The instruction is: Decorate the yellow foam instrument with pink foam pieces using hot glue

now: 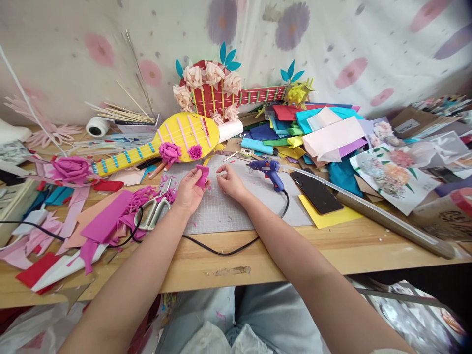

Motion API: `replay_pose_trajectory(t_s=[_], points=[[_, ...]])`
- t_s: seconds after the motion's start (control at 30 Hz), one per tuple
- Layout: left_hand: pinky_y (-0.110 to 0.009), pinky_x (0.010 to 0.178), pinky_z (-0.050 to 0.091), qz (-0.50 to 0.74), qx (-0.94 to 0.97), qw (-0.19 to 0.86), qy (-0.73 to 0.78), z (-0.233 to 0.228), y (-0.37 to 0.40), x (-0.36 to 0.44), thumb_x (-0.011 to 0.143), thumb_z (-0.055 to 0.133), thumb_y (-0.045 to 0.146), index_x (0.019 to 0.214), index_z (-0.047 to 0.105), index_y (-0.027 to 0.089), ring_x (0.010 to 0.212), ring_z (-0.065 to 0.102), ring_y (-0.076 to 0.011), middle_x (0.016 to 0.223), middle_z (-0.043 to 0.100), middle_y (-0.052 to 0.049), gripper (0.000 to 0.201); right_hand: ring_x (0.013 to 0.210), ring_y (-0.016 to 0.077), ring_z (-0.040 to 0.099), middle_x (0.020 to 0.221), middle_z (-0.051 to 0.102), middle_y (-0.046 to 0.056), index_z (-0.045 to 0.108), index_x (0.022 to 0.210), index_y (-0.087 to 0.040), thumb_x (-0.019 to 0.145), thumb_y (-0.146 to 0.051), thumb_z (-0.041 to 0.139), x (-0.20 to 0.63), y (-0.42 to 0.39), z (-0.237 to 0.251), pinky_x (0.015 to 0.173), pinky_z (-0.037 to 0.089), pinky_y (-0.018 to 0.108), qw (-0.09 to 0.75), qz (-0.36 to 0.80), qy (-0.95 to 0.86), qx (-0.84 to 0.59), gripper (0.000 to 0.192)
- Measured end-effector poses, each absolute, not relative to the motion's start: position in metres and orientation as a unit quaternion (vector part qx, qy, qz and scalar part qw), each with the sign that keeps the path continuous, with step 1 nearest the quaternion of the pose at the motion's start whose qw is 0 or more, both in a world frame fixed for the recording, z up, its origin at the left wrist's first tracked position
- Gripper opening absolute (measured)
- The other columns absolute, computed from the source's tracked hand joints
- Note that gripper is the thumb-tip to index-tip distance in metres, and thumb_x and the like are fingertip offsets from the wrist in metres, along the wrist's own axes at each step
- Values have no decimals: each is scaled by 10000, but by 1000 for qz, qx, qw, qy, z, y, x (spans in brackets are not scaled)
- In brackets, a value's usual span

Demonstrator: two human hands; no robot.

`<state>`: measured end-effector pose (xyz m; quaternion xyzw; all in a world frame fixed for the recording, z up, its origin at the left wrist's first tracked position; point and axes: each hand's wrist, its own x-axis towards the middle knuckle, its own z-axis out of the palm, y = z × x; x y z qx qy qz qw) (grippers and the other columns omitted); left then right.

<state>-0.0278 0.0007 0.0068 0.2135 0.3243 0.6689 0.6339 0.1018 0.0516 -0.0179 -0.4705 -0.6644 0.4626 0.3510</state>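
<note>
I have the magenta paper piece (202, 176) pinched in my left hand (189, 189) above the cutting mat (232, 211), not yet attached. My right hand (230, 182) curls nearby; I can't tell whether it grips anything. Beyond, the yellow instrument (186, 132) already bears magenta flowers (170, 153).

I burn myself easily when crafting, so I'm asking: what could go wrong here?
The blue glue gun lies with its tip near the right hand; if hot, it could burn that hand. Its black cord passes beneath both forearms, so an arm might snag it and drag the gun. The scissors lie beside the left forearm, which might knock them.
</note>
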Motion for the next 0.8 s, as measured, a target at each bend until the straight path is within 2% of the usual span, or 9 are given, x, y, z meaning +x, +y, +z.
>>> replay_pose_trajectory(t_s=[0.13,0.23,0.3,0.33,0.4,0.5,0.57,0.67,0.8], points=[[-212,642,490,687,192,627,313,17,-2,-30,762,650,143,715,584,180,571,555,-60,649,621,43,88,517,114,451,519,434,-93,478,915,-217,783,-329,538,107,51,-18,538,342,232,331,401,-706,-480,183],[-209,651,484,715,174,606,304,34,-1,-46,798,619,163,709,573,183,562,549,-56,641,609,43,103,744,134,532,770,551,-30,517,967,-214,693,-267,642,109,45,-14,683,414,268,352,315,-755,-454,306],[-209,676,488,730,173,593,292,49,1,-63,832,585,188,708,566,184,553,540,-50,640,599,42,126,849,146,540,899,573,7,544,928,-209,708,-251,636,102,36,-9,768,422,292,348,269,-781,-442,242],[-212,688,489,735,175,588,288,57,1,-72,844,573,204,708,564,187,552,540,-50,634,592,42,138,851,148,545,900,585,14,553,895,-206,748,-263,602,95,29,-6,787,421,299,332,259,-792,-442,165],[-224,713,494,758,170,570,270,72,2,-89,880,521,224,703,549,183,545,536,-45,618,578,45,184,772,147,569,805,610,4,559,890,-212,837,-299,498,75,13,0,744,430,292,273,280,-805,-447,119],[-247,734,491,778,143,552,263,89,1,-109,911,472,254,681,512,173,546,534,-40,593,572,52,247,789,193,615,814,659,21,505,1107,-228,857,-329,460,38,-13,10,746,448,331,177,260,-848,-427,273],[-254,743,486,779,151,545,270,95,-1,-118,898,507,256,685,509,181,561,536,-45,582,573,60,226,825,230,637,904,683,77,442,1193,-185,844,-315,451,16,-26,13,726,469,353,149,243,-864,-415,372],[-248,739,482,774,166,539,287,97,-6,-125,881,548,251,696,515,198,564,530,-49,558,558,73,195,882,261,653,1005,680,142,418,1207,-136,794,-272,487,-7,-34,15,712,495,363,119,222,-871,-421,440],[-243,680,499,774,134,542,300,93,-13,-125,891,524,256,679,515,205,530,517,-56,531,541,57,218,901,270,662,996,678,182,414,1210,-100,765,-168,484,-19,-30,18,724,504,365,111,215,-865,-440,456]])
